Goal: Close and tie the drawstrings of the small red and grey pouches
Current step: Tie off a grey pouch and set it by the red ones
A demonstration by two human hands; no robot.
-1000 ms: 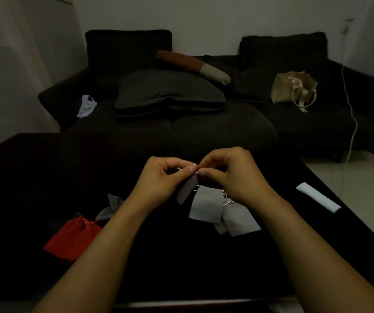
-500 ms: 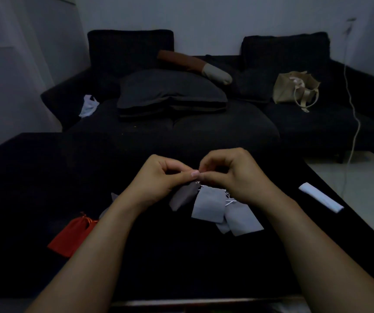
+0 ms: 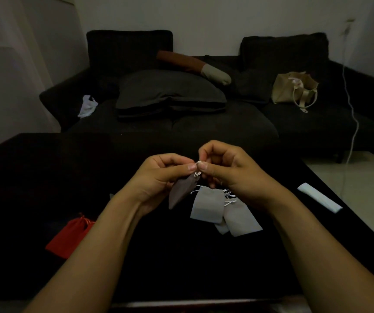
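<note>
A small grey pouch (image 3: 181,192) hangs above the black table (image 3: 46,177), gathered at its neck. My left hand (image 3: 159,177) pinches that neck, and my right hand (image 3: 229,170) pinches the white drawstring (image 3: 197,163) just above it. Under my right hand lie several more grey pouches (image 3: 208,206) with loose white strings, overlapping each other. A red pouch (image 3: 70,236) lies flat at the left of the table, partly hidden by my left forearm.
A white flat strip (image 3: 319,197) lies near the table's right edge. Beyond the table stands a dark sofa (image 3: 305,127) with a grey cushion (image 3: 170,93), a tan bag (image 3: 294,89) and a white cable (image 3: 353,105) hanging at the right.
The held grey pouch has swung lower and to the left under my left hand. My right hand has lifted the drawstring a little higher. The view has shifted slightly.
</note>
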